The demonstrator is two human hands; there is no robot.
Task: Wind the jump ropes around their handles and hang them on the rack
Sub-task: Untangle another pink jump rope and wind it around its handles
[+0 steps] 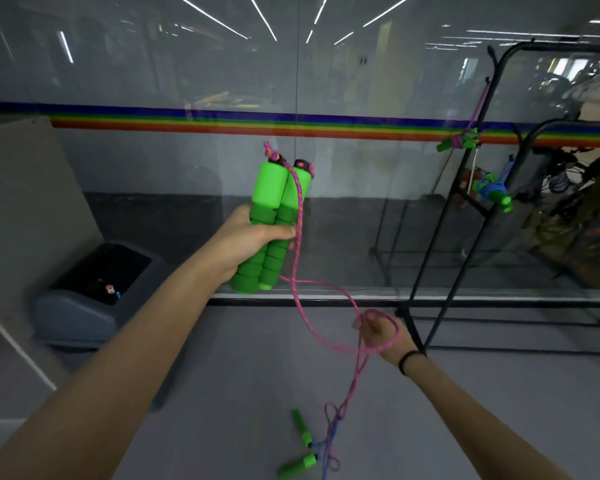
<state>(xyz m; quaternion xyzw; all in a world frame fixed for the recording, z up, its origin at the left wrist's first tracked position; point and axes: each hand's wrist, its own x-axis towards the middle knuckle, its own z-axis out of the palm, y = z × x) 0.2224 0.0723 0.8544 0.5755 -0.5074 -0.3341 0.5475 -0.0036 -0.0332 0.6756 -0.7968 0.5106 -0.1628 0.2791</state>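
The left forearm (118, 358) and right forearm (465, 420) are bare, as are the left hand (253, 237) and right hand (376, 332). A thin black band (408, 361), plain like a hair tie, circles the right wrist.

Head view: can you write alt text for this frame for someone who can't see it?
The left hand grips two green foam handles upright together, while the right hand holds a loop of their pink rope lower down. Two wound ropes already hang on the black rack at right; another green-handled rope lies on the floor.
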